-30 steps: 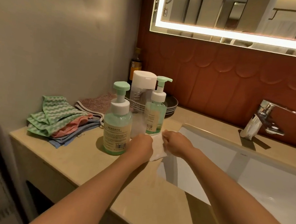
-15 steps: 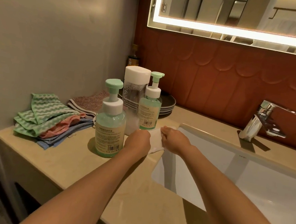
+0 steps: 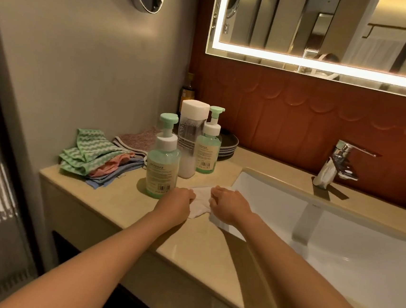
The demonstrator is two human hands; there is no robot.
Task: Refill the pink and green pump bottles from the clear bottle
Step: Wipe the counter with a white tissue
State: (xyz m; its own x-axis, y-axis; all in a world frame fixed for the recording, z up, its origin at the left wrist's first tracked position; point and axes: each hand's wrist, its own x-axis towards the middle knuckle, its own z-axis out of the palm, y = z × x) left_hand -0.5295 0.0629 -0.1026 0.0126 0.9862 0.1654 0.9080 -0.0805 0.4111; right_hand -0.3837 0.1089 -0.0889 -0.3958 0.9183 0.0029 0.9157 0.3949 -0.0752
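Both hands (image 3: 176,202) (image 3: 229,202) grip white cloth (image 3: 201,199); bottle (image 3: 162,161) labels unreadable

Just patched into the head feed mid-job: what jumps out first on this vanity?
Both hands, left hand and right hand, are closed on a white cloth lying on the counter at the sink's left edge. Just behind stand two green pump bottles, near and far, flanking a clear bottle with a white cap. Folded rags lie by the wall.
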